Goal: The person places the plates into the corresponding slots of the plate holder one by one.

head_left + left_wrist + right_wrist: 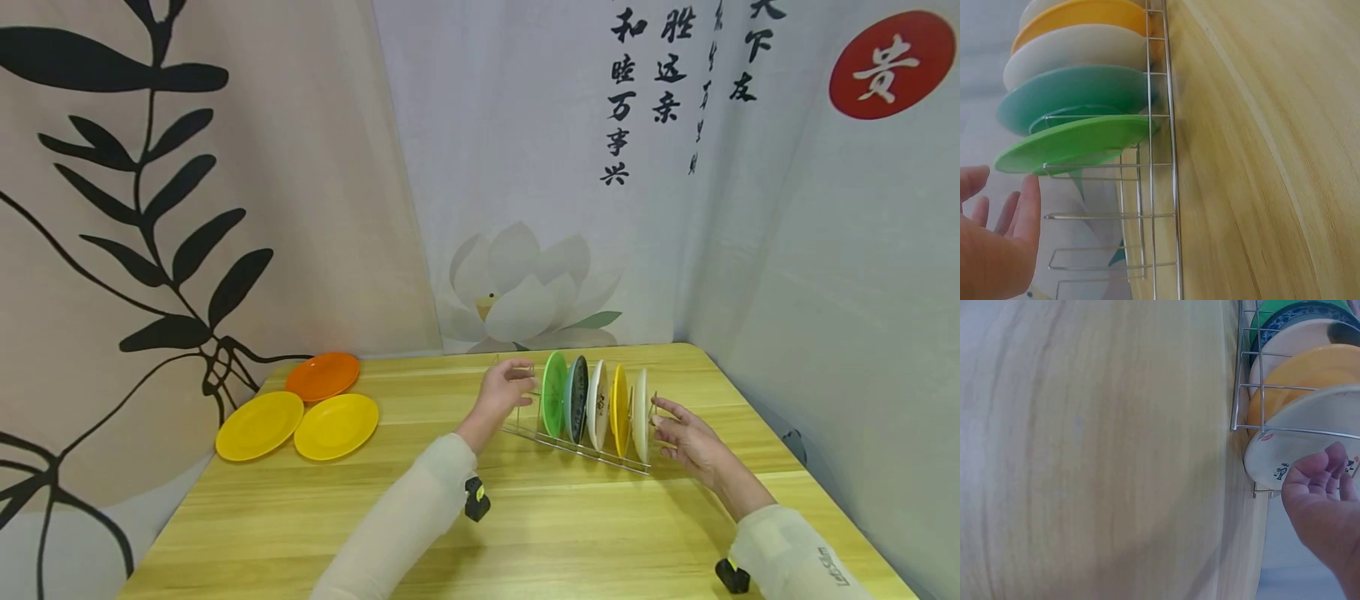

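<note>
A wire dish rack (pixel 592 454) stands on the table, with several plates upright in a row. From left to right they are a green plate (pixel 554 394), a dark blue-patterned plate (pixel 577 400), a white plate (pixel 597 406), a yellow plate (pixel 619 411) and a patterned white plate (pixel 641 417). My left hand (pixel 504 396) is beside the rack's left end, fingers extended near the green plate (pixel 1079 145). At the right end, my right hand (pixel 692 442) has loosely bent fingers close to the end wire and white plate (pixel 1297 453); contact is unclear.
On the table's left side lie two yellow plates (pixel 260 426) and an orange plate (pixel 323 377). Vacant wire slots (pixel 1100 216) show at the rack's left end. A printed curtain (pixel 540 167) hangs behind the wooden table (pixel 525 517).
</note>
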Available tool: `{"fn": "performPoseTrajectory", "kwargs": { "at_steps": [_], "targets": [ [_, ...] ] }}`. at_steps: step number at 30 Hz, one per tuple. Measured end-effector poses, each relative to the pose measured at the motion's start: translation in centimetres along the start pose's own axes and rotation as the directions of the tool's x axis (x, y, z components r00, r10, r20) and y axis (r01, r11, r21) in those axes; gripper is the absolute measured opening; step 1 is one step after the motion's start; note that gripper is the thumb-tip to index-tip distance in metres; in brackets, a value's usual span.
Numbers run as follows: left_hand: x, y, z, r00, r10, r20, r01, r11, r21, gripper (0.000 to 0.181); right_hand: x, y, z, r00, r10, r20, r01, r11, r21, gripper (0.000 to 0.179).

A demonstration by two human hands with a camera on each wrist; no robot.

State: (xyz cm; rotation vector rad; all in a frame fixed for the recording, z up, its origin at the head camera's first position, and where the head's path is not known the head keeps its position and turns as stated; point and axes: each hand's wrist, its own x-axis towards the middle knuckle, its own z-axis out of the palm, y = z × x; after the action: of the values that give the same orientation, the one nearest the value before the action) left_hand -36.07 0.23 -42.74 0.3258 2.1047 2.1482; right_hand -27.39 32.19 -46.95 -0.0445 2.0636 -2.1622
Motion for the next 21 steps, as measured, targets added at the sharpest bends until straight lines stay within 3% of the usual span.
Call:
{"fn": "performPoseTrajectory", "kwargs": {
  "at_steps": [10,21],
  "targets": [
    [-0.2,-0.2,-2.1,0.999,-0.009,-0.041,0.008,1.000,-0.009,0.038,0.0,-0.3,0.3,0.999,0.021,-0.028,-0.022,0.999,-0.038,0.069],
    [-0.9,-0.4,-6.9,0.989,-0.038,-0.140,0.029,0.998,-0.063,0.041,-0.1,-0.4,0.5,0.999,0.022,-0.031,-0.023,0.998,-0.051,0.069]
  ]
}}
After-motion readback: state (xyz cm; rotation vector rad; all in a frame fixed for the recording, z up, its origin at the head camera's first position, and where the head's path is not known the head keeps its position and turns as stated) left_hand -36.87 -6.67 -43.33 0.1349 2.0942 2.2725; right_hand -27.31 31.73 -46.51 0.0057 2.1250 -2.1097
